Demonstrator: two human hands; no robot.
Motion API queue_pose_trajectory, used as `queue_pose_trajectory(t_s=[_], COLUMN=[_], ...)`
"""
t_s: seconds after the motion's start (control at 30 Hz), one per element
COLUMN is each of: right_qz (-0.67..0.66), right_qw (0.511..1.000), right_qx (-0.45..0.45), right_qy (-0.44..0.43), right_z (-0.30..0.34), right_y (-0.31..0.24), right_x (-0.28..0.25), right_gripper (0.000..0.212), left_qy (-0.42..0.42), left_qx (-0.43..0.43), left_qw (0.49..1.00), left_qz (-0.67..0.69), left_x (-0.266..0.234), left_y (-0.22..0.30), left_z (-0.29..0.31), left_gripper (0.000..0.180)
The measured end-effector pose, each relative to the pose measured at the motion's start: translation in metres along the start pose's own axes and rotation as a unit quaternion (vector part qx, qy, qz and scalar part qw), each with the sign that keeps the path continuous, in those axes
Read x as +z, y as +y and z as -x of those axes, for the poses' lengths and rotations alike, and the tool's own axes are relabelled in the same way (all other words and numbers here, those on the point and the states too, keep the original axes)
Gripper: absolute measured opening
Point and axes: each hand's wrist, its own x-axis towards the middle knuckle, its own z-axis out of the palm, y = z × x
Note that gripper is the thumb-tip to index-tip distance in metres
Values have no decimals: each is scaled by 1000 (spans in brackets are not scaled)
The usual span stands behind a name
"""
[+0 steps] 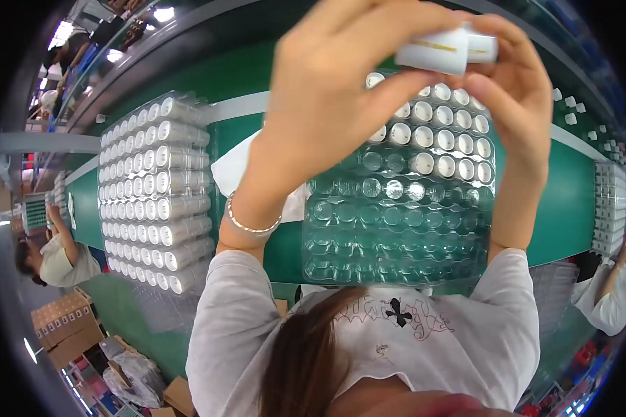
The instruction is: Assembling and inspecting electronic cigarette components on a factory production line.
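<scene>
Up at the top of the head view, my left hand (pixel 341 90) is closed round a white cylindrical container (pixel 432 54) with a line of gold print. My right hand (pixel 518 104) pinches a narrower white cylinder (pixel 482 48) that butts against its right end. Whether the two pieces are joined, I cannot tell. Below the hands lies a clear plastic tray (pixel 396 240) with round pockets. Upright white containers (pixel 423 163) fill pockets in its far rows, partly hidden by my hands, while the near rows hold none.
Left of the tray rises a tall stack of white containers (pixel 153 187) in clear trays. A white cloth or paper (pixel 233 167) lies between. Loose white pieces (pixel 570 104) lie on the green belt at far right, beyond which another stack (pixel 608 208) stands. Co-workers sit at both sides.
</scene>
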Motion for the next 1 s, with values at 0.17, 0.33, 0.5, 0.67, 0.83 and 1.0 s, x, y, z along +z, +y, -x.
queue_pose_trajectory(t_s=[0.17, 0.33, 0.5, 0.67, 0.83, 1.0], right_qz=[21, 96, 93, 103, 264, 369], right_qw=[991, 981, 978, 979, 936, 904], right_qx=[-132, -155, -182, -165, -233, -192], right_qy=[-13, 67, 47, 54, 8, -96], right_z=[10, 16, 16, 20, 13, 13], right_y=[-11, -1, -8, -8, -14, -35], right_x=[10, 22, 17, 18, 17, 26], right_gripper=[39, 49, 51, 51, 50, 44], left_qy=[-36, -22, -10, 7, 22, 38], left_qx=[-237, -201, -139, -85, -24, -48], left_qw=[960, 971, 982, 990, 994, 987], left_qz=[142, 126, 125, 111, 100, 147], left_x=[-8, -8, -2, 1, 4, 9], left_y=[20, 16, 13, 6, 1, -1], left_z=[-10, -4, -4, 3, 6, 10], left_gripper=[41, 42, 42, 43, 43, 43])
